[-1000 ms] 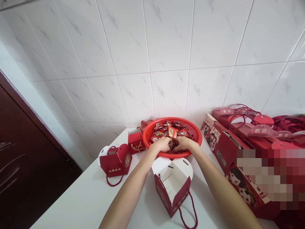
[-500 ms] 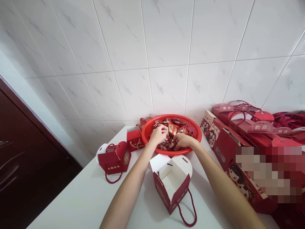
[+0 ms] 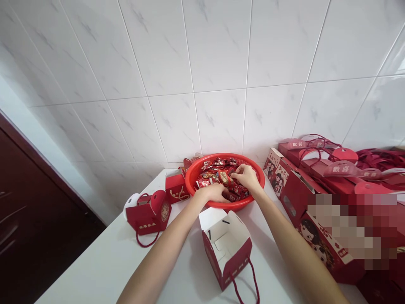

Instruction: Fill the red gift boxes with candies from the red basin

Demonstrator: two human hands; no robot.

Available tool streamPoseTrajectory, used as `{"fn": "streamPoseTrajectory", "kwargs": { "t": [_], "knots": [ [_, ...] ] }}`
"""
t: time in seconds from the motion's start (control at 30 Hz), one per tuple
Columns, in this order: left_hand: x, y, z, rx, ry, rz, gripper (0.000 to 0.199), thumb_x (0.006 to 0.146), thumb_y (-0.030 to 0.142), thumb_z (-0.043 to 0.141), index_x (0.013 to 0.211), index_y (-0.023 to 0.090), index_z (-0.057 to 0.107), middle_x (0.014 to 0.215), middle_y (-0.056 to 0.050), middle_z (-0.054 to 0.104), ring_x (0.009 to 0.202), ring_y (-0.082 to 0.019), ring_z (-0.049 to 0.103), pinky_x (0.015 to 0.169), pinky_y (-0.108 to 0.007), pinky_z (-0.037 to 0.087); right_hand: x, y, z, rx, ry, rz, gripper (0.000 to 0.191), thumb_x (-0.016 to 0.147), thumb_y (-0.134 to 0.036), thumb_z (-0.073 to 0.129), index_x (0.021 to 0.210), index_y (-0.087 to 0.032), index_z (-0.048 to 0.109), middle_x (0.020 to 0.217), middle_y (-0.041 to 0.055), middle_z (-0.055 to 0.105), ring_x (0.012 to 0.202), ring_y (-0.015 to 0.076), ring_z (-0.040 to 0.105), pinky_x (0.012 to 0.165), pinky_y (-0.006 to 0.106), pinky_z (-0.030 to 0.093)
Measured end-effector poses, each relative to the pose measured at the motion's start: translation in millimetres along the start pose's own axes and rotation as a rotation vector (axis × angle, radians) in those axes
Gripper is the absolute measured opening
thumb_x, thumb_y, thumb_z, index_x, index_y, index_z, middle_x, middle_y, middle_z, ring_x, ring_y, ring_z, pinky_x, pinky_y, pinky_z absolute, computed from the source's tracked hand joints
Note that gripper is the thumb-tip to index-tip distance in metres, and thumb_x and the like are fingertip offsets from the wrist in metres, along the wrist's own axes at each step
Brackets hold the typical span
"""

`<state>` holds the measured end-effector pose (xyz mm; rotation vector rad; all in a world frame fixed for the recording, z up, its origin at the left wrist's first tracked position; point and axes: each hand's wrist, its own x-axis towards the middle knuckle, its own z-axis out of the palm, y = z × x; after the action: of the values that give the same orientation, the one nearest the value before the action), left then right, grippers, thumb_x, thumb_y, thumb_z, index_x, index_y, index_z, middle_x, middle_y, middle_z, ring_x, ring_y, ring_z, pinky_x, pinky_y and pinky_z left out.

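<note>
A red plastic basket [image 3: 190,188] full of small wrapped candies [image 3: 218,164] stands against the wall, and both my hands are in it. My left hand [image 3: 213,193] reaches over the near rim, its fingertips down among the wrappers and partly hidden. At the right side of the basket, my right hand [image 3: 247,176] has its fingers pinched together at the candies; what is between them I cannot make out. A gold-and-red packet [image 3: 224,177] lies between the hands. Between my forearms stands an open red gift box [image 3: 228,264], white inside, its cord handle hanging at the front.
Two closed red gift boxes, one nearer [image 3: 147,215] and one farther [image 3: 175,185], stand left of the basket. Large printed cartons [image 3: 289,190] and stacked red boxes [image 3: 329,166] fill the right side. A tiled wall [image 3: 218,118] rises behind the white table [image 3: 91,270].
My left hand has dropped from the basket's middle to its near side. My right hand has risen from the near side to higher on the right. The view has shifted slightly.
</note>
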<state>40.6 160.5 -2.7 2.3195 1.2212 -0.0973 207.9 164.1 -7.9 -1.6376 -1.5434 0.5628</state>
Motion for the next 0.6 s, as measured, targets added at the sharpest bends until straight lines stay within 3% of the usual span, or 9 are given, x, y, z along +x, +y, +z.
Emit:
{"fn": "streamPoseTrajectory", "kwargs": {
  "t": [0.13, 0.33, 0.47, 0.6],
  "knots": [
    [3.4, -1.0, -1.0, 0.067, -0.038, 0.042, 0.03, 0.076, 0.041, 0.064, 0.1, 0.03, 0.078, 0.101, -0.001, 0.077, 0.088, -0.022, 0.069, 0.077, -0.027, 0.051, -0.2, -1.3, -0.1, 0.041, 0.041, -0.004, 0.015, 0.07, -0.025, 0.063, 0.069, -0.021, 0.049, 0.069, -0.0007, 0.061, 0.061, 0.0135, 0.054, 0.054, 0.024, 0.037],
    [9.8, -0.9, -2.1, 0.118, -0.111, -0.055, 0.033, 0.074, 0.045, 0.064, 0.093, 0.022, 0.08, 0.09, -0.005, 0.077, 0.078, -0.023, 0.068, 0.072, -0.028, 0.05, 4.4, 4.5, 4.3, 0.193, 0.17, -0.062, 0.013, 0.075, -0.031, 0.059, 0.075, -0.021, 0.052, 0.076, 0.0018, 0.065, 0.072, 0.0176, 0.061, 0.064, 0.028, 0.044],
    [9.9, 1.1, -1.7, 0.11, -0.078, -0.059, 0.029, 0.076, 0.043, 0.062, 0.081, 0.02, 0.078, 0.076, -0.005, 0.074, 0.065, -0.02, 0.062, 0.062, -0.028, 0.045, 6.1, 4.4, 5.0, 0.18, 0.101, -0.095, 0.02, 0.073, -0.029, 0.063, 0.09, -0.019, 0.06, 0.088, 0.0037, 0.07, 0.073, 0.0172, 0.062, 0.066, 0.028, 0.045],
    [7.9, 1.1, -0.5, 0.051, -0.032, -0.015, 0.031, 0.078, 0.043, 0.061, 0.06, 0.019, 0.07, 0.058, -0.002, 0.064, 0.052, -0.015, 0.05, 0.053, -0.027, 0.038, 2.7, 0.8, 3.6, 0.081, -0.039, -0.114, 0.007, 0.075, -0.02, 0.058, 0.081, -0.018, 0.063, 0.073, 0.0012, 0.068, 0.063, 0.0147, 0.059, 0.06, 0.025, 0.041]
  ]
}}
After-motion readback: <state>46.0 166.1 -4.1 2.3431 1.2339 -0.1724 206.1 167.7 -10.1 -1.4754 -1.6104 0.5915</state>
